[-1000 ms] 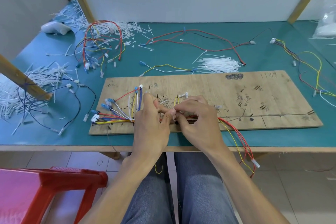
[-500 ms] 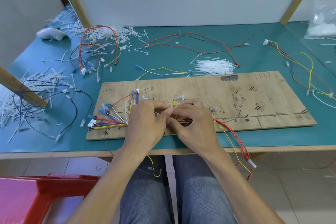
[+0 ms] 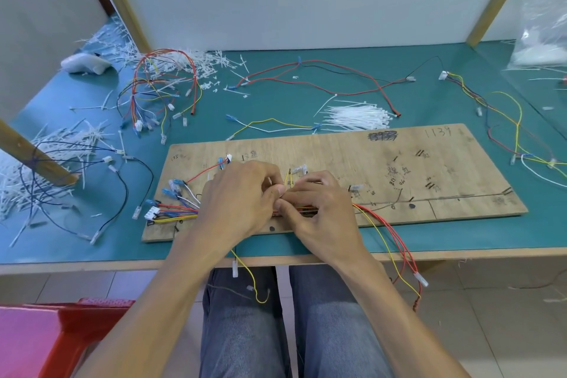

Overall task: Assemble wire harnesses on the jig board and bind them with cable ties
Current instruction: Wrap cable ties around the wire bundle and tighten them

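Both hands have drawn lower and closer since a moment ago, the left fingers no longer raised, and now meet fingertip to fingertip over the wires. Going left to right: white cut-off tie scraps (image 3: 55, 144) litter the left edge of the teal table (image 3: 306, 92), and a loop of finished wiring (image 3: 159, 86) lies toward the far-left corner. The plywood jig board (image 3: 399, 169) lies along the table's near edge. On it the wire harness (image 3: 175, 209) runs lengthwise, left to right, along the board's near edge, its blue and white connectors fanned out at the board's left end. The left hand (image 3: 242, 193) and right hand (image 3: 319, 209) sit curled over the middle of that run, pinching it at one spot. Whether a tie is between the fingertips cannot be told. Right of the right hand, red and yellow tail wires (image 3: 395, 242) trail off the table's near edge. Loose cable ties (image 3: 356, 117) lie in a pile just beyond the board's far edge, ahead and slightly right of the hands, so the right hand looks nearer to reach for one. A clear plastic bag (image 3: 546, 34) sits at the far-right corner, white panels back the table, and a red stool (image 3: 46, 341) stands on the tiled floor at the near left.
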